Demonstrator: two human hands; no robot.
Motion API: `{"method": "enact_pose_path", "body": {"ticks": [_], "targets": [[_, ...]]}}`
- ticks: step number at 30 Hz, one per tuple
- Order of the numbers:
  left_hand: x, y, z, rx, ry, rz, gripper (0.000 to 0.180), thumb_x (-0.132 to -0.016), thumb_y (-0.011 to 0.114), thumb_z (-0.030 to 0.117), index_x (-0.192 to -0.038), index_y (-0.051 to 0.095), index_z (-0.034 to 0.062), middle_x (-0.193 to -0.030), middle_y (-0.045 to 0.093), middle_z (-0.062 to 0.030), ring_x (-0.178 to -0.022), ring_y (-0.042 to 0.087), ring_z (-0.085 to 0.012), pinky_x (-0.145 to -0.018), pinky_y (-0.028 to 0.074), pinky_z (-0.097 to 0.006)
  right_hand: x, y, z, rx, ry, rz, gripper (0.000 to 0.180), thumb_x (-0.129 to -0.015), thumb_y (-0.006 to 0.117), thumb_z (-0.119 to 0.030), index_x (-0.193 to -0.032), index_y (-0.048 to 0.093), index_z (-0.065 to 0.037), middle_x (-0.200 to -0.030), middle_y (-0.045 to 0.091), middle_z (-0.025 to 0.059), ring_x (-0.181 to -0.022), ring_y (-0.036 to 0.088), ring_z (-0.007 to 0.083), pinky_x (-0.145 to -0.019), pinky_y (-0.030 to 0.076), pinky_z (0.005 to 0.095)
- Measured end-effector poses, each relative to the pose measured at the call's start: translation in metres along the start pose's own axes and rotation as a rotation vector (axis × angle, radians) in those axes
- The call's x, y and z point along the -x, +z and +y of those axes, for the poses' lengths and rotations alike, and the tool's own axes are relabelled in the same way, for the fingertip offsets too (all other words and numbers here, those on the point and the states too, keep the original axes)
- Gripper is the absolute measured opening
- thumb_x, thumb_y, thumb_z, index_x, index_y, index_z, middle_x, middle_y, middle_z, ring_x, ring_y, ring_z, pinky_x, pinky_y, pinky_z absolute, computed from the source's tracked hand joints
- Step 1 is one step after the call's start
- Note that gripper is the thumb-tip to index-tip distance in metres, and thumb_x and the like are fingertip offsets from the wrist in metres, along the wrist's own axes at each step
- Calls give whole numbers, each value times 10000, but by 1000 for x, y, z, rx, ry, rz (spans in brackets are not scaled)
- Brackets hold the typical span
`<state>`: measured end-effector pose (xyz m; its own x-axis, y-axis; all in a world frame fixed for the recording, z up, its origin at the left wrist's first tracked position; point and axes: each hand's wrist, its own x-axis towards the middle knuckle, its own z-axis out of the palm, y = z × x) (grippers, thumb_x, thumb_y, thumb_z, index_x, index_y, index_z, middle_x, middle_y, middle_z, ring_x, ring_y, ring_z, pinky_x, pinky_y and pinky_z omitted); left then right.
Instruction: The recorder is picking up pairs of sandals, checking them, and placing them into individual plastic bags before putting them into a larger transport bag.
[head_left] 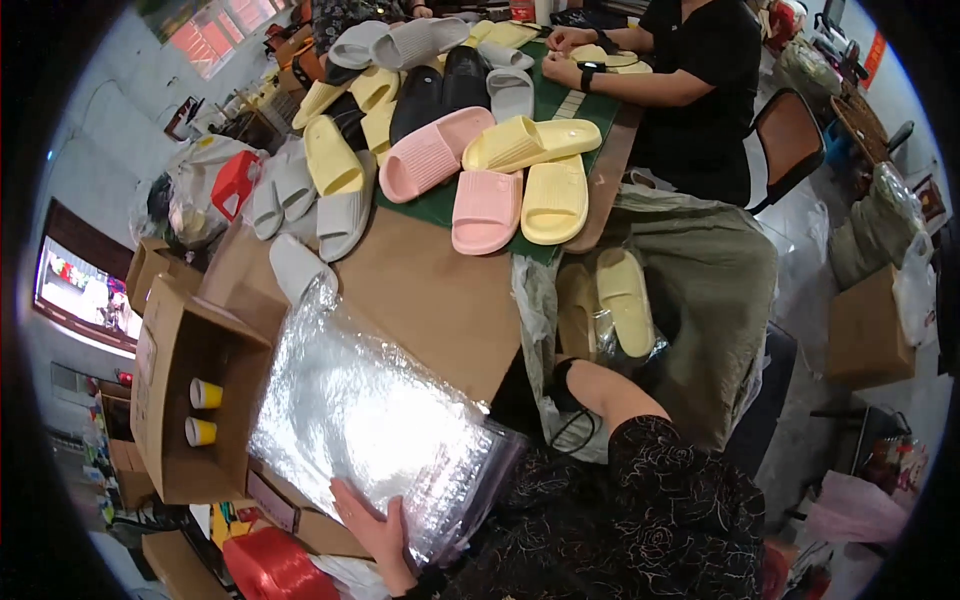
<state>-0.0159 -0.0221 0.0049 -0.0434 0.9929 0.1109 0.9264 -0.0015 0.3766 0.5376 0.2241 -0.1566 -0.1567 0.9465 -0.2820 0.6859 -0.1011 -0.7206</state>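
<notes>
My left hand [372, 530] lies flat, fingers stretched, on the near edge of a stack of clear plastic bags [340, 390]. The stack shines with glare and covers part of the brown cardboard tabletop. My right forearm [615, 395] reaches toward the rim of a grey-green woven sack [700, 290] beside the table. A dark band circles its wrist, and the hand beyond is hidden. Just past that wrist, a pale yellow slipper [626, 305] stands in the sack with another yellow slipper [576, 310] and some clear wrapping. One grey slipper [300, 268] touches the stack's far corner.
Pink slippers [487, 210], yellow slippers [555, 200], grey slippers and black ones crowd the table's far side. A cardboard box [200, 350] holding two yellow-and-white cups stands at left, near a red twine roll [275, 565]. A co-worker [700, 100] sits far right by a chair [790, 140].
</notes>
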Motion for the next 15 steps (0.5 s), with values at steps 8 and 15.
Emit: {"method": "enact_pose_path", "body": {"ticks": [8,15], "targets": [[-8,2,4,16,13,-2,1047,-739,753,362,-1549,214,-25,-1581,286,-250,-1460,260,-412,-1214,139,-494,15,22,41,-87,121,101,303,-888,632,-160,-1122,644,31,-1002,712,189,-856,693,322,-700,556,411],[-12,0,7,36,9,-11,1030,-751,751,344,-1549,215,-26,-1582,288,-248,-1459,260,-414,-1211,151,-497,38,42,47,-137,193,193,314,-886,637,-172,-1124,642,33,-1011,708,198,-876,688,331,-717,551,419]]}}
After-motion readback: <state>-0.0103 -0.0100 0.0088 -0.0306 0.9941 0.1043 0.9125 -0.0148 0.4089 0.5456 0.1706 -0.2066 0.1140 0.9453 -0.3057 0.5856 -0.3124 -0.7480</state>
